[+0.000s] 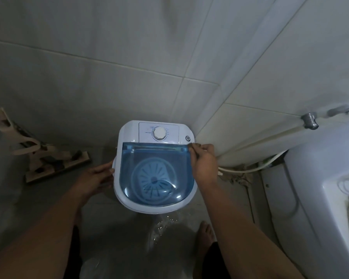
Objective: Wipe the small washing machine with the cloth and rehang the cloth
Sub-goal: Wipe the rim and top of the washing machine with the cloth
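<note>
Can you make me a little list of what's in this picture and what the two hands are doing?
place: tiled corner, wet floor
washing machine: small, white
lid: blue, see-through, closed
dial: white, on the top panel
left hand: holds the machine's left side
right hand: fingers at the lid's back right corner
cloth: not in view
mop: leans on the left wall
basin: right edge

A dim bathroom corner lined with large pale wall tiles [113, 47]; a flat mop [48, 158] leans at left on the wet grey floor [119, 228], a white toilet [320, 188] and metal tap [310, 120] with hose [250, 169] at right.
</note>
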`<state>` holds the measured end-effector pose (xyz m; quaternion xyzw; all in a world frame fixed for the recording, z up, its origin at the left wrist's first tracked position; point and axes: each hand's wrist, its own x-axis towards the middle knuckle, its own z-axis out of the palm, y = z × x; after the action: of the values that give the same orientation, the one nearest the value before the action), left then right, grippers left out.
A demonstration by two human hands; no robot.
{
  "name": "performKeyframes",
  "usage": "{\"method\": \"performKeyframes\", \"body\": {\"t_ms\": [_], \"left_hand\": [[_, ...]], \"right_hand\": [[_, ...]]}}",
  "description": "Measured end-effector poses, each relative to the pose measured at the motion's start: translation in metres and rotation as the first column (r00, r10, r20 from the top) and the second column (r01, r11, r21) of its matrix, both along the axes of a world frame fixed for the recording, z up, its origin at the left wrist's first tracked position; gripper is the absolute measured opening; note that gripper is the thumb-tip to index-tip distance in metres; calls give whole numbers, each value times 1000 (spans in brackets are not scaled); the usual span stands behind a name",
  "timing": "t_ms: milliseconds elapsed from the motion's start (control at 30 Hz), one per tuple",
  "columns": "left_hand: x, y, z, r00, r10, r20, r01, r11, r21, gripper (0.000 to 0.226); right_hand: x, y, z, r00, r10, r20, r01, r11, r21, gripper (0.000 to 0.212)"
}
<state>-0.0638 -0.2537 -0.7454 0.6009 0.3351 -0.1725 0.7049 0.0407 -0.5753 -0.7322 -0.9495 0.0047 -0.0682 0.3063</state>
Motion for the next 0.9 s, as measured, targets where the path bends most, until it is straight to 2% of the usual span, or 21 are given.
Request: {"method": "performKeyframes", "body": {"t_ms": [167, 300, 400, 533, 600, 667, 800, 900], "left_hand": [[-2, -2, 3, 1000, -13, -2, 13, 1000, 18, 32], [-15, -5, 2, 1000, -8, -14, 9, 1000, 20, 32], [-22, -16, 9, 1000, 12, 15, -12, 1000, 7, 30], [-6, -16, 17, 997, 16, 69, -18, 999, 28, 32], [1, -9, 17, 996, 18, 89, -21, 999, 31, 31], [4, -9, 15, 995, 11, 98, -15, 999, 40, 30], [2, -8, 12, 993, 39, 110, -46, 997, 60, 30], [-1, -2, 9, 994, 41, 103, -48, 996, 73, 30]], "right_hand": [[22, 7, 4, 993, -88, -75, 93, 994, 64, 29], [12, 9, -4, 991, -97, -94, 106, 989, 103, 29], [7, -6, -11, 981, -158, -116, 166, 984, 65, 25], [29, -18, 0, 930, -335, -154, 364, 896, 254, 27], [34, -9, 11, 951, -298, -82, 309, 903, 300, 24], [33, -7, 11, 972, -230, -38, 233, 941, 245, 22], [31, -7, 1, 990, -125, -72, 127, 992, 23, 32], [39, -2, -1, 978, -187, -97, 193, 980, 55, 35]]}}
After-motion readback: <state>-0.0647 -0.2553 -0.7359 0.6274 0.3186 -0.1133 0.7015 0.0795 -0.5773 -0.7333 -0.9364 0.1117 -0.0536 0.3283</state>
